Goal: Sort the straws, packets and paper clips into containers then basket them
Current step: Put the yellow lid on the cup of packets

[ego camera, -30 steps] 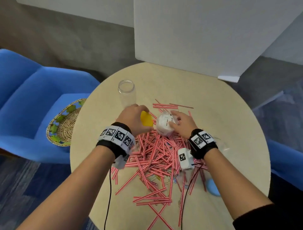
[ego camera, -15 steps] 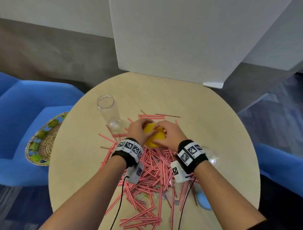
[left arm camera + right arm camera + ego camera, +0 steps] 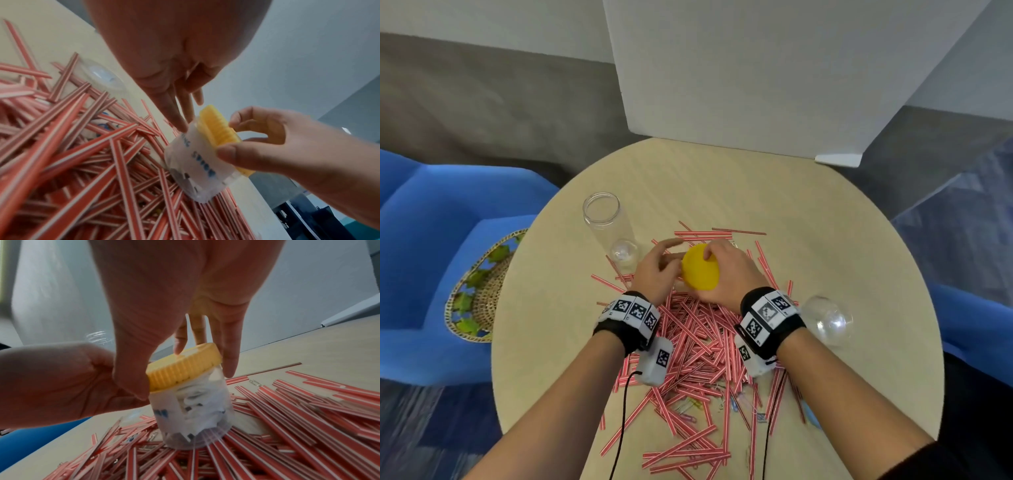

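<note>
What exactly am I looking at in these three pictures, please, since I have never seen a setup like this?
No machine here: a person works with bare hands, wearing cameras. One picture looks down from the head; the other two look along each wrist at the fingers. The patterned wristbands hold the wrist cameras.

A round table carries a heap of red-striped straws, a few paper clips and an open clear jar. Another clear jar lies on its side at the right. A woven basket sits on a blue chair.

The right hand grips a yellow lid on a small jar stuffed with white packets. The left hand touches the jar beside it.
</note>
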A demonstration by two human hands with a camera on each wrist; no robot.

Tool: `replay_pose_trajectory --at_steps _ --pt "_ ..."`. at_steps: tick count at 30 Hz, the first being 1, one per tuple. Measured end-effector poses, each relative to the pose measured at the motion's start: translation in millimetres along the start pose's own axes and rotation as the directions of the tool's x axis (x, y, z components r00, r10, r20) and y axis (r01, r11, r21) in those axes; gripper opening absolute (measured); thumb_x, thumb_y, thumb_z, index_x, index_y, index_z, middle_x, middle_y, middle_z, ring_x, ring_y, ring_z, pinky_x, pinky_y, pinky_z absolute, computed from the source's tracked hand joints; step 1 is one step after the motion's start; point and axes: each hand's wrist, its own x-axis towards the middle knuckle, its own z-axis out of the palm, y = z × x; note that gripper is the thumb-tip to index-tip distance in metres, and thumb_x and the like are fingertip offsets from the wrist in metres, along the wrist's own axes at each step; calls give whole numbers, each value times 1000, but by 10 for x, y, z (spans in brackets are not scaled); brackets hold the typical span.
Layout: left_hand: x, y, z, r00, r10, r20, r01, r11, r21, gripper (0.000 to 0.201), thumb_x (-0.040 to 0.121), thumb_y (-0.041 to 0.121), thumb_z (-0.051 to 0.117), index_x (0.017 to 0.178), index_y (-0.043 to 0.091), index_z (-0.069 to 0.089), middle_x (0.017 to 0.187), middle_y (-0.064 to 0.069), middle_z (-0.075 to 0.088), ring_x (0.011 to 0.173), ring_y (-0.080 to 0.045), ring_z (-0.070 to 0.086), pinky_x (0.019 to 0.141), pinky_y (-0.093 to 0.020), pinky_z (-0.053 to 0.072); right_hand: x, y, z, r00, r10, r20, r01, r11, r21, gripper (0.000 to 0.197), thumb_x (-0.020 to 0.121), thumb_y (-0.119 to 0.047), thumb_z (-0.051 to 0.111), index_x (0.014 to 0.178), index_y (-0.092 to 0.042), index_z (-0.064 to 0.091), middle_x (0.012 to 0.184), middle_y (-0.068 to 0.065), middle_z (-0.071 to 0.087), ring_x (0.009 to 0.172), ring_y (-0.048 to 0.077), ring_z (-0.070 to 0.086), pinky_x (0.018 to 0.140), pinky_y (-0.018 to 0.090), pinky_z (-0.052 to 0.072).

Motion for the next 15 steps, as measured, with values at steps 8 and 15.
replay_pose_trajectory --at_steps 8,15 --pt "-38 -128 143 956 46 291 -143 936 322 96 59 16 89 141 21 41 123 1 60 108 -18 59 89 -35 52 44 -41 -87 999 43 -2 -43 999 11 63 58 -54 83 101 -26 46 107 -5 54 91 19 54 70 29 42" --pt "-120 173 129 937 284 205 -288 958 -12 85 58 23 95 131 20 51 119 6 61 107 -5 61 84 -21 53 -147 88 -509 996 94 0 -86 915 394 90 56 -38 91 131 -48 42 125 -8 53 106 17 58 83 31 52"
